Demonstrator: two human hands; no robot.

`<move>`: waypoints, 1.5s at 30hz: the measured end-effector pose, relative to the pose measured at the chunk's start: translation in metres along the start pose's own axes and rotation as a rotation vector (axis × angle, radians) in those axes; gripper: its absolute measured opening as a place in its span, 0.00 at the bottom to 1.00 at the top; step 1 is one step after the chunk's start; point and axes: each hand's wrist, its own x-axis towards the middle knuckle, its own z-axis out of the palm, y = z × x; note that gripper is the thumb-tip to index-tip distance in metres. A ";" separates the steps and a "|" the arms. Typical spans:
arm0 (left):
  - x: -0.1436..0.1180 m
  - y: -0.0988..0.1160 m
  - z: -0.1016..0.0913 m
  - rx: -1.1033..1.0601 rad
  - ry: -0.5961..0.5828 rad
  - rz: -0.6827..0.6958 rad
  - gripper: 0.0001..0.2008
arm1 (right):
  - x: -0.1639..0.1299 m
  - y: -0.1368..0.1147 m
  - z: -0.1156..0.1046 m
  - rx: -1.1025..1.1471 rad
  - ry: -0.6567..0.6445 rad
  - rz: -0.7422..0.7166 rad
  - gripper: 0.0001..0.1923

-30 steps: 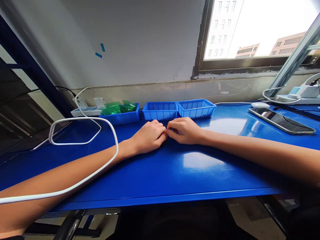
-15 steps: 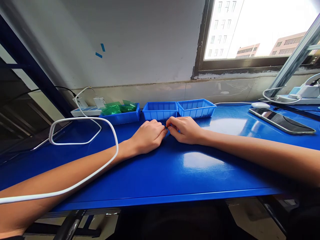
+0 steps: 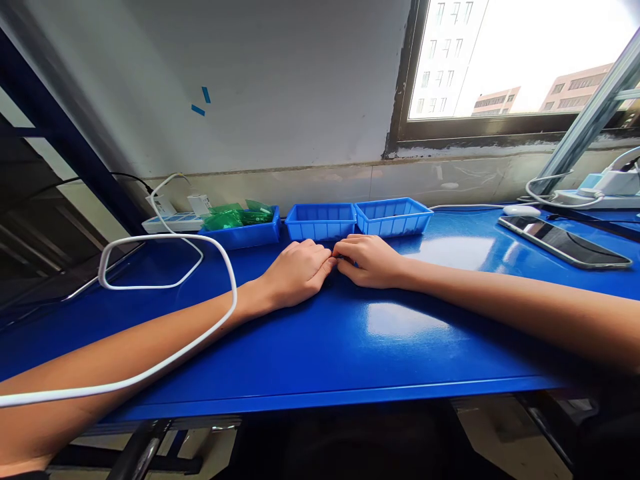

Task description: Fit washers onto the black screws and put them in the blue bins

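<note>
The left hand (image 3: 299, 270) and right hand (image 3: 369, 260) meet fingertip to fingertip on the blue table (image 3: 350, 347), pinched on something too small to identify — it could slip under the middle bin (image 3: 320, 221).

From my remote seat, I see two bare forearms with no sleeves on either one as far as the frame shows them. The left hand (image 3: 299, 273), the grip entering from about 8 o'clock, wears no glove, ring, or watch that I can make out, and its wrist is unadorned. The right hand (image 3: 369, 260), the grip entering from about 4 o'clock, is likewise ungloved, with a plain wrist and no band or jewellery visible. Fingernails are too small to judge.
</note>
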 end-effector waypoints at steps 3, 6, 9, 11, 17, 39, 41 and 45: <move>0.001 0.000 0.000 -0.011 -0.012 -0.014 0.16 | 0.000 0.001 -0.001 0.019 -0.027 -0.057 0.09; 0.001 0.000 -0.001 -0.039 -0.017 -0.031 0.15 | 0.000 0.002 -0.001 0.044 -0.033 -0.091 0.10; 0.000 0.001 -0.002 -0.058 -0.011 -0.053 0.15 | 0.000 0.003 -0.001 0.062 -0.038 -0.086 0.10; 0.000 0.001 -0.003 -0.063 -0.016 -0.064 0.15 | 0.000 0.004 -0.001 0.069 -0.037 -0.075 0.11; 0.000 0.001 -0.003 -0.074 -0.042 -0.049 0.18 | 0.000 0.004 0.000 0.076 -0.034 -0.083 0.11; -0.001 0.003 -0.002 0.042 -0.003 -0.205 0.20 | 0.002 0.004 0.002 0.068 -0.053 -0.038 0.11; -0.001 0.003 -0.002 0.039 -0.005 -0.208 0.20 | 0.003 0.004 0.001 0.068 -0.054 -0.034 0.11; -0.001 0.003 -0.002 0.034 0.005 -0.220 0.20 | 0.003 0.003 0.000 0.070 -0.065 -0.023 0.11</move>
